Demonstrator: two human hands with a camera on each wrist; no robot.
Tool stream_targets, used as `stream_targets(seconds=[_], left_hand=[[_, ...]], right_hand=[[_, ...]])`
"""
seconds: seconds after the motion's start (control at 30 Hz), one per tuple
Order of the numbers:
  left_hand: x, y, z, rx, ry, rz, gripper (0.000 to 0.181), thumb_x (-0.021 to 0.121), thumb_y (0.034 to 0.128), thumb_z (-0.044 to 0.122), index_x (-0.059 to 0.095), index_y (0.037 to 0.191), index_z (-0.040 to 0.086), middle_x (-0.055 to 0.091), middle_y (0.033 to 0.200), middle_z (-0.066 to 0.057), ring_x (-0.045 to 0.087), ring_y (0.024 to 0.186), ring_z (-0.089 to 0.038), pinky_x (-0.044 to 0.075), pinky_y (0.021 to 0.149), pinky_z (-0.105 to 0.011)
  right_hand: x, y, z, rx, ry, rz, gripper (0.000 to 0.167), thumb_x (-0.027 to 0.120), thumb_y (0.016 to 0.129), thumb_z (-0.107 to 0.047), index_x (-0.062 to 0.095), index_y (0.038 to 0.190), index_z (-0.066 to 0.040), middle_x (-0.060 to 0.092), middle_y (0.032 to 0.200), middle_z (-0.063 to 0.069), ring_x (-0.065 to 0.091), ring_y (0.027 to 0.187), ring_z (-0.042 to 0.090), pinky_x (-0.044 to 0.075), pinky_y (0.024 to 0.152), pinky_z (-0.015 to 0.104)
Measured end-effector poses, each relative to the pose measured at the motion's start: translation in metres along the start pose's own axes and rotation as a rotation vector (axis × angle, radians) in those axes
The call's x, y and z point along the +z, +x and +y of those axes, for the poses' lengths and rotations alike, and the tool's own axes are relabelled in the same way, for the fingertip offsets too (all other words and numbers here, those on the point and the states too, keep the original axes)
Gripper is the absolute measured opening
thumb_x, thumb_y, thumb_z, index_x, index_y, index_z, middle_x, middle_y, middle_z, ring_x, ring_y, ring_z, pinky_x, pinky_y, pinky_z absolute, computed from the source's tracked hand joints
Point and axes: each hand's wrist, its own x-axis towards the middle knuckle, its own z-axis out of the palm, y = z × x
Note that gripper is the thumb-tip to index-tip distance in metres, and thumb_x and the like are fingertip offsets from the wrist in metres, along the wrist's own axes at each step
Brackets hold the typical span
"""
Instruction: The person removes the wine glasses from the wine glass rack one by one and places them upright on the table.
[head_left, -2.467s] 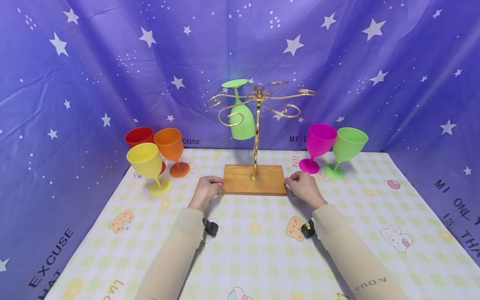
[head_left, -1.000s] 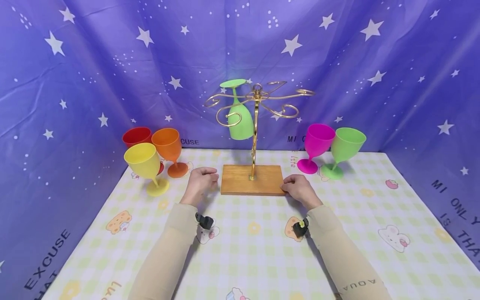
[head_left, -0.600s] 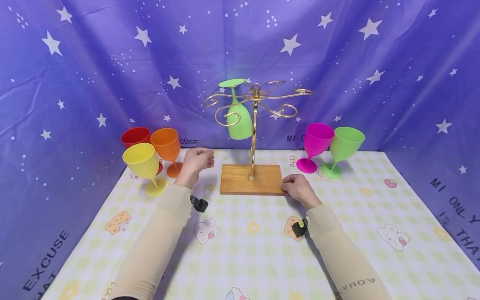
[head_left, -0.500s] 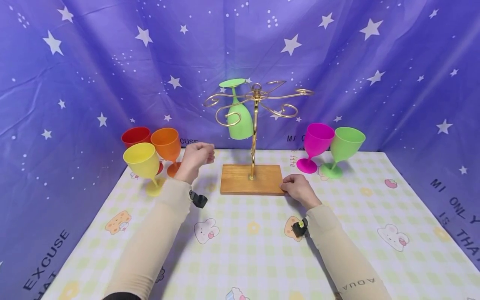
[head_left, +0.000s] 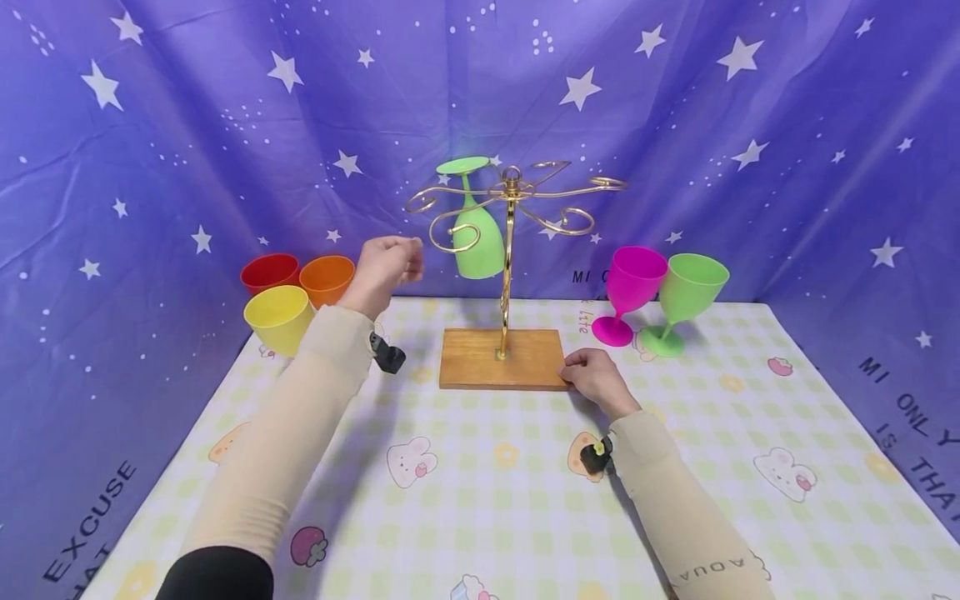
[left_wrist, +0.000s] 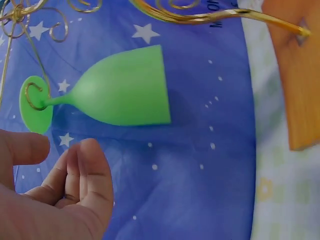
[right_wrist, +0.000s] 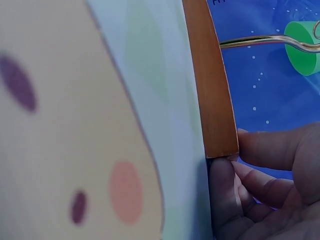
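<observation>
A gold wire glass rack (head_left: 507, 275) stands on a wooden base (head_left: 480, 358). From one of its left arms hangs a light green goblet (head_left: 480, 246), upside down by its foot. My left hand (head_left: 386, 265) is in the air just left of that goblet, apart from it, its fingers loosely bent around nothing; the left wrist view shows a gap between thumb and fingers (left_wrist: 97, 180). At the base's right end, my right hand (head_left: 598, 379) pinches the edge, with the thumb (right_wrist: 267, 148) on top and a finger at the end face.
On the left stand a red goblet (head_left: 270, 271), an orange goblet (head_left: 326, 279) and a yellow goblet (head_left: 279, 317), partly hidden by my left arm. A magenta goblet (head_left: 636, 279) and another green goblet (head_left: 693, 287) stand upright at right. A star-print curtain (head_left: 480, 83) surrounds the checked tablecloth (head_left: 480, 517).
My left hand has let go of the base's left end and risen up beside the hanging goblet. The right hand stays on the base. The goblets have not moved.
</observation>
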Motion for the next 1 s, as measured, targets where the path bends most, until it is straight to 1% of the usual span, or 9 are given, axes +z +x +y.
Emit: stream_targets(seconds=[0.13, 0.2, 0.27, 0.33, 0.43, 0.6, 0.8, 0.9, 1.0], left_hand=[[0.002, 0.009, 0.012, -0.07, -0.134, -0.018, 0.017, 0.058, 0.0949, 0.012, 0.061, 0.103, -0.003, 0.059, 0.088, -0.011, 0.056, 0.07, -0.016, 0.054, 0.064, -0.024], [0.002, 0.014, 0.016, -0.098, -0.192, -0.023, 0.018, 0.058, 0.0954, 0.013, 0.061, 0.103, -0.003, 0.059, 0.095, -0.012, 0.056, 0.071, -0.016, 0.054, 0.064, -0.023], [0.001, 0.018, 0.02, -0.123, -0.243, -0.02, 0.016, 0.058, 0.0952, 0.013, 0.061, 0.102, -0.001, 0.059, 0.097, -0.011, 0.056, 0.072, -0.017, 0.054, 0.065, -0.023], [-0.001, 0.023, 0.025, -0.151, -0.283, -0.015, 0.012, 0.058, 0.0949, 0.012, 0.061, 0.098, 0.001, 0.059, 0.099, -0.012, 0.056, 0.071, -0.017, 0.054, 0.066, -0.024], [-0.003, 0.029, 0.034, -0.176, -0.308, -0.001, 0.01, 0.058, 0.0943, 0.01, 0.061, 0.099, 0.002, 0.059, 0.092, -0.009, 0.057, 0.068, -0.016, 0.054, 0.065, -0.023], [-0.001, 0.038, 0.049, -0.166, -0.306, 0.009, 0.02, 0.061, 0.0932, 0.011, 0.06, 0.109, -0.001, 0.059, 0.082, -0.009, 0.058, 0.062, -0.015, 0.055, 0.063, -0.023], [0.008, 0.046, 0.058, -0.164, -0.291, 0.023, 0.018, 0.063, 0.0924, 0.013, 0.062, 0.107, 0.001, 0.06, 0.081, -0.008, 0.059, 0.059, -0.015, 0.056, 0.066, -0.024], [0.015, 0.051, 0.059, -0.172, -0.341, 0.019, 0.018, 0.064, 0.0913, 0.012, 0.064, 0.105, 0.0, 0.062, 0.082, -0.009, 0.061, 0.059, -0.016, 0.056, 0.066, -0.024], [0.02, 0.054, 0.06, -0.186, -0.449, 0.01, 0.02, 0.066, 0.0896, 0.01, 0.064, 0.105, -0.002, 0.063, 0.08, -0.011, 0.06, 0.062, -0.018, 0.056, 0.063, -0.025]], right_hand=[[0.0, 0.0, 0.0, 0.008, 0.01, 0.003, 0.024, 0.061, 0.088, -0.014, 0.062, 0.108, 0.001, 0.063, 0.1, 0.014, 0.059, 0.077, 0.018, 0.047, 0.07, 0.031], [0.0, 0.0, 0.0, 0.007, 0.014, 0.004, 0.024, 0.061, 0.089, -0.013, 0.062, 0.108, 0.001, 0.063, 0.1, 0.015, 0.058, 0.079, 0.019, 0.047, 0.071, 0.032], [0.001, 0.0, 0.0, 0.013, 0.022, 0.006, 0.024, 0.061, 0.089, -0.013, 0.062, 0.108, 0.001, 0.063, 0.101, 0.015, 0.058, 0.081, 0.02, 0.047, 0.072, 0.032], [0.001, -0.001, 0.0, 0.015, 0.026, 0.007, 0.024, 0.061, 0.089, -0.013, 0.062, 0.109, 0.001, 0.063, 0.102, 0.015, 0.058, 0.082, 0.021, 0.047, 0.073, 0.032], [0.0, -0.002, -0.001, 0.018, 0.035, 0.008, 0.025, 0.061, 0.089, -0.013, 0.062, 0.109, 0.001, 0.063, 0.103, 0.015, 0.058, 0.083, 0.02, 0.047, 0.074, 0.032], [-0.001, -0.004, 0.0, 0.018, 0.033, 0.011, 0.025, 0.061, 0.089, -0.013, 0.062, 0.109, 0.001, 0.063, 0.102, 0.014, 0.058, 0.083, 0.02, 0.047, 0.074, 0.031], [0.0, -0.004, -0.001, 0.012, 0.04, 0.007, 0.024, 0.061, 0.088, -0.012, 0.062, 0.108, 0.002, 0.063, 0.101, 0.015, 0.058, 0.084, 0.021, 0.046, 0.075, 0.033], [0.0, -0.004, -0.002, 0.022, 0.043, 0.008, 0.023, 0.061, 0.088, -0.011, 0.063, 0.107, 0.002, 0.063, 0.1, 0.015, 0.057, 0.085, 0.022, 0.046, 0.075, 0.032], [0.0, -0.005, -0.005, 0.026, 0.043, 0.006, 0.021, 0.06, 0.088, -0.011, 0.063, 0.105, 0.001, 0.063, 0.099, 0.014, 0.057, 0.084, 0.022, 0.045, 0.073, 0.031]])
